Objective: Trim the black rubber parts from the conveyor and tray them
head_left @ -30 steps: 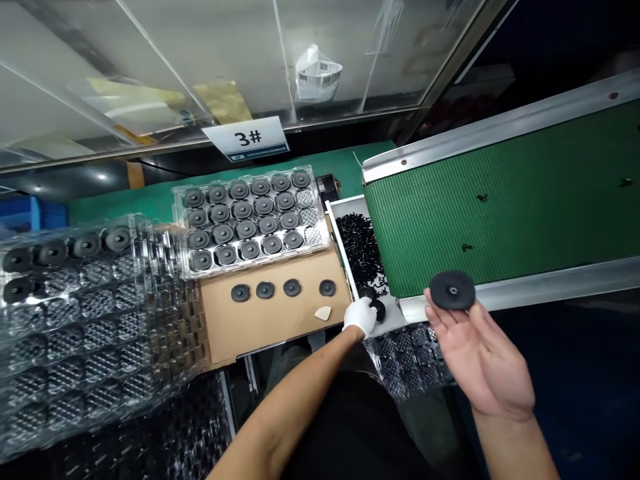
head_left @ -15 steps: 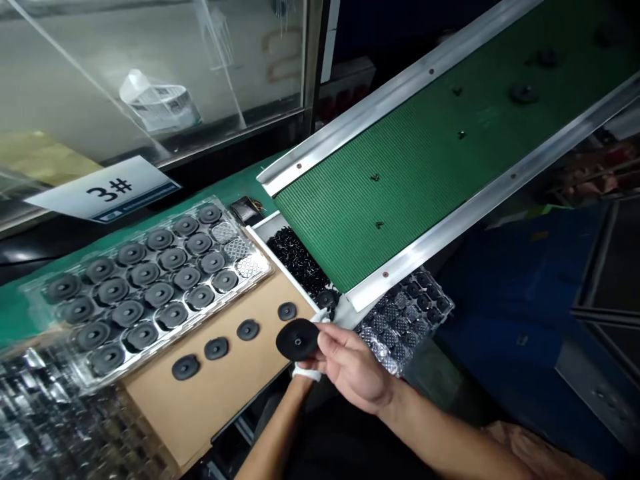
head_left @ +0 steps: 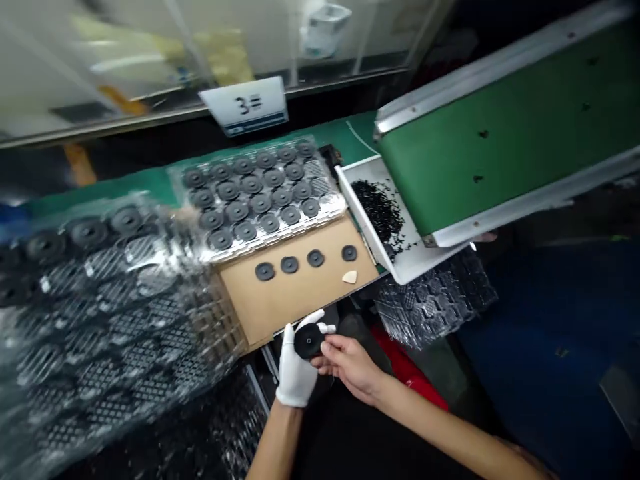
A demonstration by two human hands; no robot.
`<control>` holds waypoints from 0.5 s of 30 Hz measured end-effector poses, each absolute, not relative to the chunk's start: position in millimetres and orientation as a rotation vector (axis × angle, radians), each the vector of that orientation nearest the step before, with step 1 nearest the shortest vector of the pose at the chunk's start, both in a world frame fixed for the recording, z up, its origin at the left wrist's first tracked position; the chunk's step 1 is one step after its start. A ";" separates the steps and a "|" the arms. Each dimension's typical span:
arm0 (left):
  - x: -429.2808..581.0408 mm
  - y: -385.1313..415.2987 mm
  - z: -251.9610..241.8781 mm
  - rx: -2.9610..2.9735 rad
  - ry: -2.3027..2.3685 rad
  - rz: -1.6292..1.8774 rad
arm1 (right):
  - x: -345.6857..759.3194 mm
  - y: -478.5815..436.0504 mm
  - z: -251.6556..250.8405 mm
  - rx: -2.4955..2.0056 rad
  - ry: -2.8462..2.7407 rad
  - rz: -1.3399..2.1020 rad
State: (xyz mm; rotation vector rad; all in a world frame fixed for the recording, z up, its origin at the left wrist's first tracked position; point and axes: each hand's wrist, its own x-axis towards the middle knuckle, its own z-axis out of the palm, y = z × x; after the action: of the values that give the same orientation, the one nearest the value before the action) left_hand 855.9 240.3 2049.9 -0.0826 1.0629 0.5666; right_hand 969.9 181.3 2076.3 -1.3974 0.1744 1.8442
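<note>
Between my hands is a black disc with a small ring at its centre. My right hand, bare, pinches the disc's right edge between thumb and fingers. My left hand, in a white glove, is around the disc's left and far side, with the thumb up and the fingers behind it. Beyond them, several smaller black discs lie in a row on a brown cardboard sheet. A small cream-coloured piece rests near the sheet's right end.
Behind the cardboard, a clear tray holds rows of black discs. More clear trays stand at the left. A white bin with small black pieces sits below the green conveyor's end. A "3#" sign stands behind.
The view has swung left, bringing the left trays into sight. My gloved left hand, mostly hidden before, now shows beside the disc. The cream-coloured piece has come into view.
</note>
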 end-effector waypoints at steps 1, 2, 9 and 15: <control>835.7 228.5 2044.1 -0.101 1.085 0.627 | 957.5 172.3 2072.4 -1.452 0.128 1.906; 815.9 215.5 2038.5 -0.125 1.117 0.702 | 947.7 163.7 2067.4 -1.513 0.072 1.969; 735.6 104.8 1993.8 -0.394 1.354 0.922 | 959.2 137.6 1984.5 -2.024 -0.521 2.085; 754.8 31.8 1936.0 -0.482 1.499 0.699 | 1048.2 87.9 1911.9 -2.462 -0.832 1.788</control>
State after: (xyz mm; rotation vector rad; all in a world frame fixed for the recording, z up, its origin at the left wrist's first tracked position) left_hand 754.8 31.8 1936.0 -0.4819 1.4988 0.6993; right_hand 1048.2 87.9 1911.9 -2.4616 -0.8323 1.7877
